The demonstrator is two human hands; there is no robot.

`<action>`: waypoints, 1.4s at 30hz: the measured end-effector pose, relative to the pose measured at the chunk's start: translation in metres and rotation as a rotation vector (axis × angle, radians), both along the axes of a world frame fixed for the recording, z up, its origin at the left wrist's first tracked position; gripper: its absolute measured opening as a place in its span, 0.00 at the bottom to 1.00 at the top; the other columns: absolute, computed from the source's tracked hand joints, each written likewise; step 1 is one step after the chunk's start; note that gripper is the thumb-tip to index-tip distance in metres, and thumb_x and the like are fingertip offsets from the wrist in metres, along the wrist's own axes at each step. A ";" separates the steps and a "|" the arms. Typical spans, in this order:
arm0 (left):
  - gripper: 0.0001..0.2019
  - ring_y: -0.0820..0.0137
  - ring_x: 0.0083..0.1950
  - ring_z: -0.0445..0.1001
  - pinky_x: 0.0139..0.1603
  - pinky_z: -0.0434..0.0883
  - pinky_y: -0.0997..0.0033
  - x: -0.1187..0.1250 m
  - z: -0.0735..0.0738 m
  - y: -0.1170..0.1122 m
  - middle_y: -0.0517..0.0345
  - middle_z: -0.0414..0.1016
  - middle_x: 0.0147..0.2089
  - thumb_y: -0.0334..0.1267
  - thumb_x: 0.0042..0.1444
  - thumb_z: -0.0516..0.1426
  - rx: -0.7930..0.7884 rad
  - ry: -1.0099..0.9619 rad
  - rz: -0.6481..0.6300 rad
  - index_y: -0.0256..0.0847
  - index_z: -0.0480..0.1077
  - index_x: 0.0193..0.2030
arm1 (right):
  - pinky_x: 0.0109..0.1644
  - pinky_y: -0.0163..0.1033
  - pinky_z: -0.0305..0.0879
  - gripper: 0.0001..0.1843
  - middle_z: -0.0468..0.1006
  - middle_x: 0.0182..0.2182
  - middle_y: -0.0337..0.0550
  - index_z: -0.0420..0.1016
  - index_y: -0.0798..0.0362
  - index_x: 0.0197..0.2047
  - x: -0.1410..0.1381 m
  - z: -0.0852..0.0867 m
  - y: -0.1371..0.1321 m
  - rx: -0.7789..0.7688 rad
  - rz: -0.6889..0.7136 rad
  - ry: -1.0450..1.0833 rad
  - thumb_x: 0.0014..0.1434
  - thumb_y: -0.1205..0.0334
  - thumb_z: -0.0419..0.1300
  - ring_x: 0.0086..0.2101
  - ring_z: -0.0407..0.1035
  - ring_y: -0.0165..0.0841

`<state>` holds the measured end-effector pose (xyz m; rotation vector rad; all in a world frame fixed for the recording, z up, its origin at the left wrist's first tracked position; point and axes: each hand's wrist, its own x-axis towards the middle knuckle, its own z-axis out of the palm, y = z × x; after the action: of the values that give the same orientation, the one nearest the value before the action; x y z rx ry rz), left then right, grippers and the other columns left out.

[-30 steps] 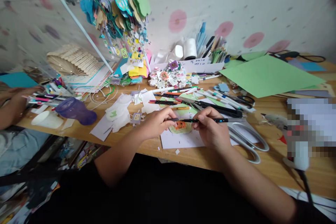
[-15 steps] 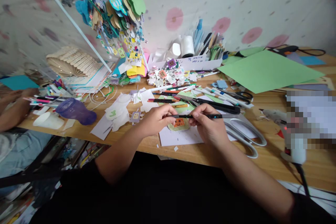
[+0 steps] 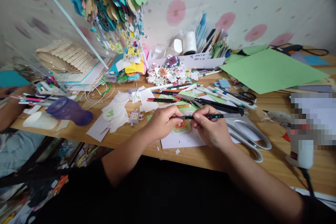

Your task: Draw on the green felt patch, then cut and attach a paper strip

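Observation:
My left hand [image 3: 162, 122] and my right hand [image 3: 211, 129] meet over a white sheet [image 3: 181, 139] near the desk's front edge. Both pinch a thin black pen [image 3: 212, 116] that lies level between them, its long end pointing right. Under the fingers sits a small green paper piece with an orange cut-out [image 3: 183, 125], partly hidden by both hands. Large grey-handled scissors [image 3: 249, 136] lie just right of my right hand.
The wooden desk [image 3: 273, 161] is crowded: markers [image 3: 168, 100], paper scraps [image 3: 118, 112], a purple cup on its side [image 3: 68, 110], a green sheet [image 3: 267, 71], a glue gun [image 3: 296, 147], a pen box [image 3: 202, 61]. Another person's arm [image 3: 10, 106] rests at far left.
My two hands have come closer together along the pen. The camera has shifted slightly; the desk items stay where they were.

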<state>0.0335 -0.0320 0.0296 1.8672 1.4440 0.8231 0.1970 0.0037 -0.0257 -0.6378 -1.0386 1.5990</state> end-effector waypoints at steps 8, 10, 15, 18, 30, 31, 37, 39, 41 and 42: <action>0.19 0.75 0.29 0.69 0.33 0.66 0.73 -0.029 -0.020 -0.001 0.64 0.74 0.31 0.40 0.52 0.59 0.061 0.087 0.083 0.43 0.62 0.51 | 0.21 0.31 0.54 0.07 0.62 0.14 0.29 0.69 0.51 0.27 0.006 0.004 0.009 0.025 -0.122 0.077 0.49 0.63 0.65 0.16 0.55 0.23; 0.18 0.74 0.29 0.69 0.34 0.67 0.70 -0.043 -0.029 -0.005 0.64 0.73 0.31 0.41 0.51 0.59 0.075 0.182 0.160 0.43 0.63 0.48 | 0.21 0.32 0.53 0.07 0.62 0.15 0.29 0.70 0.50 0.30 0.009 0.005 0.013 0.051 -0.249 0.066 0.48 0.65 0.65 0.16 0.54 0.23; 0.21 0.61 0.48 0.67 0.49 0.66 0.60 -0.049 -0.038 -0.016 0.54 0.69 0.45 0.46 0.46 0.63 0.115 0.476 0.088 0.42 0.66 0.45 | 0.27 0.36 0.58 0.03 0.67 0.20 0.35 0.75 0.52 0.29 0.010 -0.001 0.013 0.215 -0.368 -0.129 0.51 0.62 0.62 0.22 0.62 0.27; 0.27 0.58 0.52 0.64 0.53 0.63 0.56 -0.040 -0.037 -0.017 0.53 0.66 0.48 0.50 0.43 0.63 0.123 0.572 0.063 0.43 0.66 0.49 | 0.27 0.37 0.59 0.04 0.67 0.19 0.35 0.75 0.51 0.32 0.007 -0.006 0.010 0.256 -0.423 -0.226 0.54 0.61 0.60 0.21 0.61 0.28; 0.24 0.58 0.50 0.62 0.50 0.62 0.56 -0.026 -0.047 -0.010 0.53 0.66 0.45 0.51 0.42 0.63 0.110 0.588 0.070 0.43 0.68 0.45 | 0.26 0.35 0.59 0.12 0.68 0.20 0.31 0.64 0.51 0.28 0.006 -0.011 0.014 0.191 -0.587 -0.363 0.47 0.62 0.66 0.21 0.64 0.27; 0.24 0.58 0.49 0.62 0.50 0.61 0.56 -0.026 -0.047 -0.010 0.53 0.66 0.45 0.51 0.42 0.63 0.119 0.585 0.071 0.43 0.68 0.44 | 0.26 0.35 0.59 0.13 0.67 0.19 0.30 0.63 0.51 0.27 0.006 -0.010 0.014 0.187 -0.601 -0.349 0.46 0.62 0.66 0.20 0.63 0.27; 0.24 0.58 0.47 0.63 0.47 0.58 0.55 -0.029 -0.036 -0.017 0.53 0.67 0.44 0.50 0.39 0.63 0.226 0.600 0.111 0.43 0.69 0.43 | 0.25 0.35 0.60 0.12 0.64 0.18 0.29 0.64 0.50 0.28 0.008 -0.007 0.014 0.104 -0.645 -0.256 0.46 0.63 0.66 0.18 0.61 0.26; 0.23 0.58 0.47 0.63 0.47 0.57 0.55 -0.031 -0.032 -0.020 0.53 0.67 0.44 0.50 0.39 0.63 0.244 0.605 0.125 0.43 0.69 0.43 | 0.25 0.35 0.59 0.11 0.64 0.18 0.29 0.65 0.51 0.28 0.008 -0.007 0.014 0.076 -0.626 -0.241 0.47 0.63 0.66 0.19 0.62 0.26; 0.23 0.58 0.47 0.63 0.47 0.58 0.54 -0.034 -0.031 -0.022 0.54 0.67 0.44 0.50 0.40 0.63 0.236 0.607 0.133 0.44 0.69 0.43 | 0.24 0.34 0.58 0.11 0.65 0.18 0.30 0.66 0.51 0.28 0.008 -0.006 0.013 0.071 -0.608 -0.241 0.47 0.62 0.66 0.19 0.62 0.27; 0.23 0.58 0.47 0.63 0.48 0.58 0.54 -0.035 -0.031 -0.022 0.54 0.67 0.44 0.50 0.39 0.63 0.225 0.608 0.132 0.44 0.70 0.43 | 0.24 0.34 0.57 0.11 0.66 0.18 0.30 0.66 0.51 0.28 0.008 -0.006 0.012 0.080 -0.601 -0.253 0.47 0.62 0.66 0.19 0.62 0.27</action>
<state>-0.0019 -0.0544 -0.0016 2.3436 1.9162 0.5071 0.2051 0.0160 -0.0319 -1.0056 -0.9653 0.9656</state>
